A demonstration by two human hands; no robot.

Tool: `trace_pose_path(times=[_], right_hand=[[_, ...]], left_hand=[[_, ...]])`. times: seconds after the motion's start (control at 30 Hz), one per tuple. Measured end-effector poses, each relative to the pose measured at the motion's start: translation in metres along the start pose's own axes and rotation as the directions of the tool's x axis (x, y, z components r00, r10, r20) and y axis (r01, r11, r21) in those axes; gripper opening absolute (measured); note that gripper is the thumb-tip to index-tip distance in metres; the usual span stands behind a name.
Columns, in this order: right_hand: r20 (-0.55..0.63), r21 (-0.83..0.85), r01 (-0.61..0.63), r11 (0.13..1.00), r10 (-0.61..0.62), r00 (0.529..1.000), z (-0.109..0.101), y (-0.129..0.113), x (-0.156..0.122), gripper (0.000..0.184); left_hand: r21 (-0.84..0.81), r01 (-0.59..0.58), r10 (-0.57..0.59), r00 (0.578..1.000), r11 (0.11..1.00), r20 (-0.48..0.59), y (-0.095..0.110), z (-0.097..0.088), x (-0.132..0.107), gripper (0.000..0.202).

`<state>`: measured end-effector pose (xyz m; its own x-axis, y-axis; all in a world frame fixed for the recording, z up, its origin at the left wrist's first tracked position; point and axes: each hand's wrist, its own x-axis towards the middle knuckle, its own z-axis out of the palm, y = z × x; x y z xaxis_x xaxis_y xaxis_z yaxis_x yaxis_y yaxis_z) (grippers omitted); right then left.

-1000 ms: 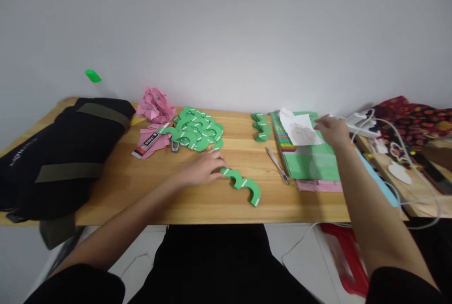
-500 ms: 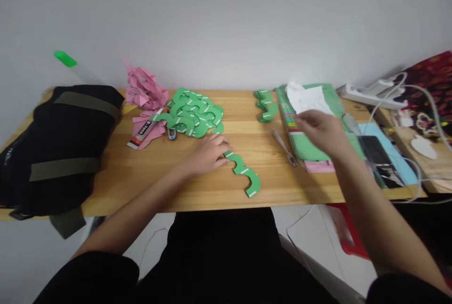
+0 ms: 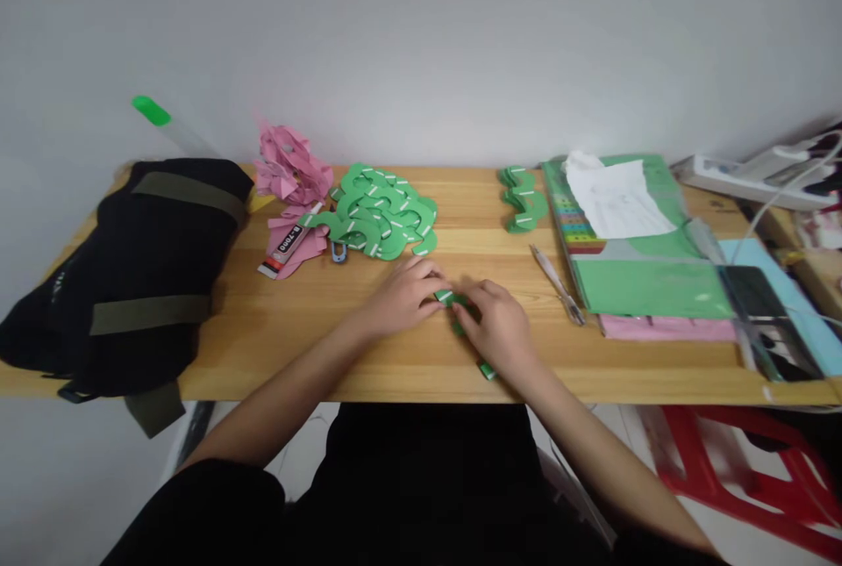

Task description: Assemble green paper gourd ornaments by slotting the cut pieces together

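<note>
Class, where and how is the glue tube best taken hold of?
Probably best by the near, red-marked end of the tube, pinched across its sides from above and the person's front-left. It lies slanted on the pink paper, that end angled toward the person's left, while a wavy green piece crowds the far end.
</note>
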<state>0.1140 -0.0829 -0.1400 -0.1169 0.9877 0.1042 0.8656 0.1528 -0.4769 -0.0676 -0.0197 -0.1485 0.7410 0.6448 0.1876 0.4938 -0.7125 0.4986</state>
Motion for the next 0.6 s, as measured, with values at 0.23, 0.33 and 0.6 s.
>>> trace_pose_path(times=[0.23,0.33,0.6], right_hand=[[-0.068,-0.041,0.013,0.999,-0.016,0.998,0.017,0.001,-0.007,0.033],[-0.074,-0.03,0.035,0.999,-0.037,0.997,0.019,0.001,-0.008,0.032],[-0.076,0.039,0.029,0.999,-0.026,0.997,0.016,0.003,-0.005,0.026]], left_hand=[[0.032,-0.03,0.033,0.994,0.999,-0.107,-0.002,0.002,-0.005,0.013],[0.056,-0.032,0.039,0.991,0.998,-0.129,-0.003,0.003,-0.006,0.011],[0.07,-0.044,0.053,0.989,0.997,-0.138,-0.005,0.006,-0.006,0.011]])
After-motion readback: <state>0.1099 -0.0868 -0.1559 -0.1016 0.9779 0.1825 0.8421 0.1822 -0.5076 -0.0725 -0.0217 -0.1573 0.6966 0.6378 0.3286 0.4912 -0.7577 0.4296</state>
